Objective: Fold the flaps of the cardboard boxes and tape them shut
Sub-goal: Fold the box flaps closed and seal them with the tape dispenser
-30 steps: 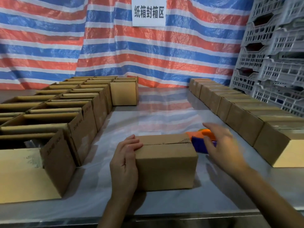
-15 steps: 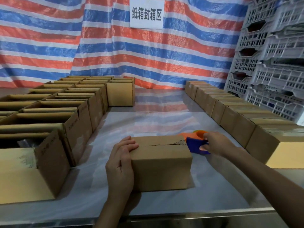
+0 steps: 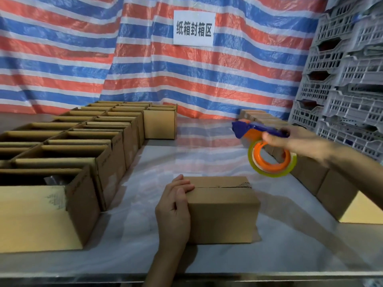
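Gripping left end of one closed box (image 3: pixel 222 212), mid-table near front edge: left hand (image 3: pixel 175 208), fingers bent over top. Right hand (image 3: pixel 290 139) wrapped round one tape dispenser (image 3: pixel 269 156), raised above box, apart. Open boxes (image 3: pixel 68 154) rowed left, closed boxes (image 3: pixel 335 195) lined right, count unclear; bare table (image 3: pixel 207 156) lane between. Sign (image 3: pixel 194 29) reads 纸箱封箱区.

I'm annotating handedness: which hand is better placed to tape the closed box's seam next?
Right. The right hand holds the tape dispenser aloft beyond the box; the left hand grips its left end, steadying it.
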